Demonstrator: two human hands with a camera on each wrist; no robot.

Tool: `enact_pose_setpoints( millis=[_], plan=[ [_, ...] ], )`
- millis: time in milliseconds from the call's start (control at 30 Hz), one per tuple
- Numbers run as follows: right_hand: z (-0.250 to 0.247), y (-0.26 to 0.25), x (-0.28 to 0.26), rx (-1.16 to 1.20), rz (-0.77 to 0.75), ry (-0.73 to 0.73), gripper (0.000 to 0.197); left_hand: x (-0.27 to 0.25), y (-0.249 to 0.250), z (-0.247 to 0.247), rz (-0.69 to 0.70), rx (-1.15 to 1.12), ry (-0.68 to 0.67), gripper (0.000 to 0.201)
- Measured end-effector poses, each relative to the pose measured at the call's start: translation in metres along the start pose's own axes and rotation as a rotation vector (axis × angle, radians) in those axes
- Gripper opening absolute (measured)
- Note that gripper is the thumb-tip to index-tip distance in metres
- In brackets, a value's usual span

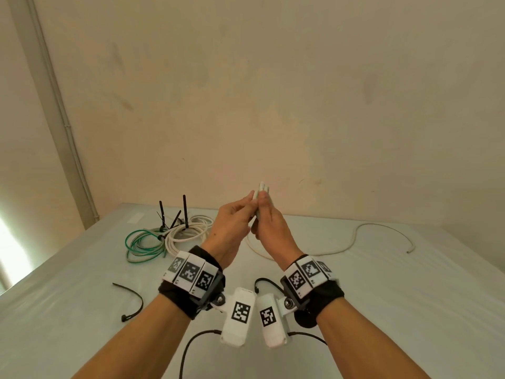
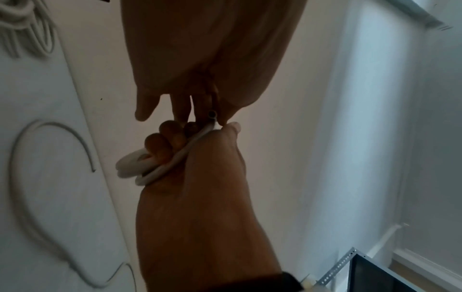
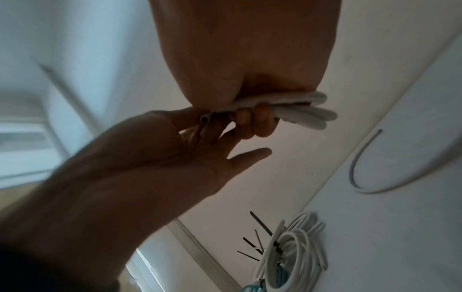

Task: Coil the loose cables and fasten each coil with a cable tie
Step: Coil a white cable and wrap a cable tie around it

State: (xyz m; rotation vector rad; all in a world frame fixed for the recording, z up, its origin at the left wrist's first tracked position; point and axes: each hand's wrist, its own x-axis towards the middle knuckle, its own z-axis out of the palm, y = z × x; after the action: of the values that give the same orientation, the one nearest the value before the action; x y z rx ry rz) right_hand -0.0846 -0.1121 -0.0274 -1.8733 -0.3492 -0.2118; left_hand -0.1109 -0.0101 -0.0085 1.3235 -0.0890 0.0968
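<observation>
Head view. Both hands are raised above the table (image 1: 382,296), meeting at frame centre.
- Right hand (image 1: 273,231): fingers curled round a small folded bundle of white cable (image 1: 261,190), whose loops stick out at 12 o'clock of the fist.
- Left hand (image 1: 232,228): touches the bundle from 9 o'clock. The grip is not readable from here.
- Loose cable run (image 1: 355,236): lies on the table at 3 o'clock of the hands, curving to a free end. I cannot tell whether it joins the held bundle.
- Green coil (image 1: 142,244) and white coil (image 1: 188,231): lie touching at 9 o'clock of the hands, each cinched, with black tie tails (image 1: 185,212) standing up.
- Spare cable tie (image 1: 131,299): lies unfastened on the table at 7 o'clock, well apart from the coils.

Right wrist view adds:
- The left hand (image 3: 150,158) pinches the open cut end of the white cable (image 3: 300,112) between thumb and forefinger. Its other fingers are straight and spread.
- The right hand (image 3: 250,49) clamps about three loops.
- The white coil (image 3: 295,252) and tie tails (image 3: 260,223) sit at 5 o'clock.
- The loose cable run (image 3: 370,158) is at 3 o'clock.

Left wrist view adds:
- The right hand (image 2: 195,197) is seen from the thumb side, with the white cable (image 2: 140,168) bulging out at 9 o'clock of the fist.
- The left hand (image 2: 212,49) hangs in from 12 o'clock.
- The loose cable run (image 2: 25,158) arcs at 9 o'clock.
- Perforated metal angle (image 2: 335,268) edges a dark panel at 5 o'clock. Neither other view shows it.
</observation>
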Motion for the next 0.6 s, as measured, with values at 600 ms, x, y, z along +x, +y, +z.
enact_pose_setpoints(
  millis=[600],
  plan=[
    [-0.029, -0.012, -0.002, 0.509, 0.453, -0.169, 0.041, 0.012, -0.014, -0.009, -0.036, -0.248, 0.112, 0.047]
  ],
)
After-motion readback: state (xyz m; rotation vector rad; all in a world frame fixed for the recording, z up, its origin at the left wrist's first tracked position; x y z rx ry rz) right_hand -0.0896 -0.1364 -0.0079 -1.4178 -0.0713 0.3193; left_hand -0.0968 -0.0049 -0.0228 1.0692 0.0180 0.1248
